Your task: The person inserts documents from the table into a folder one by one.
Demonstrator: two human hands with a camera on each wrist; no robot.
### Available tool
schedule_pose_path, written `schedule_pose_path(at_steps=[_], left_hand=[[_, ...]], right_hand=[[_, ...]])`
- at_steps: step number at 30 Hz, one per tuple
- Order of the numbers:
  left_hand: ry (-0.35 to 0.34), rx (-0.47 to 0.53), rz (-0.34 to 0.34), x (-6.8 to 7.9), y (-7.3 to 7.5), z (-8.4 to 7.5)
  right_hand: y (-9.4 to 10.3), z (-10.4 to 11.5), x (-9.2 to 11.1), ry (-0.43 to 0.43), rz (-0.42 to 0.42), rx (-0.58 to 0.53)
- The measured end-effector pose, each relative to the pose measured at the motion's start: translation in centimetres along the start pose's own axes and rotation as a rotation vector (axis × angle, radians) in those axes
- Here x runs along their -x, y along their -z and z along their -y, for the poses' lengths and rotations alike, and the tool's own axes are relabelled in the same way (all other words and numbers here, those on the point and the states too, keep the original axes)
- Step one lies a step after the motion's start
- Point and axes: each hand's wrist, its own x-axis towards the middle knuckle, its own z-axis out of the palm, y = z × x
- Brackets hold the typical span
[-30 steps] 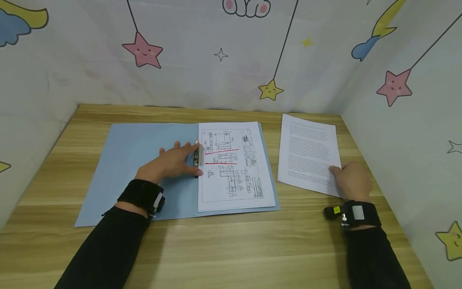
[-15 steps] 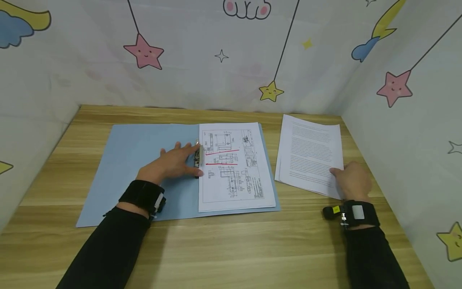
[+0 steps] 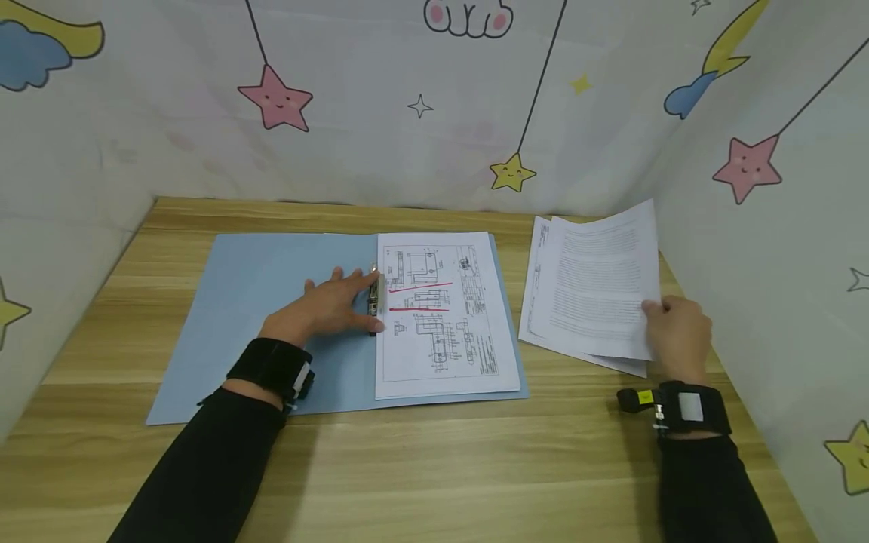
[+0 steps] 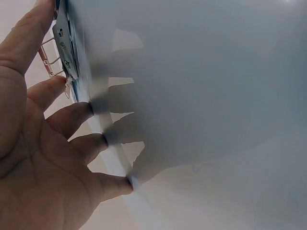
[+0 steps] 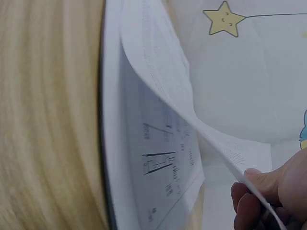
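A blue folder [image 3: 258, 279] lies spread out, with a sheet bearing a technical drawing [image 3: 441, 339] and two red lines on its right side. My left hand [image 3: 319, 305] rests by the metal clip [image 3: 372, 298] at the fold, thumb and fingers spread; the left wrist view shows the clip [image 4: 64, 43] beside the thumb. On the right, my right hand [image 3: 679, 339] pinches the edge of a printed text sheet [image 3: 604, 286] between thumb and fingers. That sheet [image 5: 163, 86] curves upward in the right wrist view, above another sheet with a drawing [image 5: 163, 158].
The wooden table [image 3: 434, 467] carries the folder and the paper stack. A white cloth wall [image 3: 380, 151] with printed stars rises behind the table. Another decorated wall [image 3: 801, 302] stands close to the right hand.
The right hand has moved slightly right and lifted the text sheet, baring part of the drawing sheet underneath. The left hand stays at the clip.
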Motion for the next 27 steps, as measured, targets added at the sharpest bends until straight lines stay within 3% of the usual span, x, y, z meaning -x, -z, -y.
schedule_pose_path(at_steps=[9,15,27], left_hand=[[0.000,-0.004,0.001,0.2,0.1,0.0],[0.002,0.009,0.007,0.3,0.2,0.0],[-0.004,0.005,-0.005,0.5,0.2,-0.1]], right_hand=[[1.7,1.6,0.8,-0.150,0.100,-0.253],[1.4,3.6,1.8,-0.246,0.149,-0.368],[-4.0,7.5,5.8,-0.011,0.125,-0.451]])
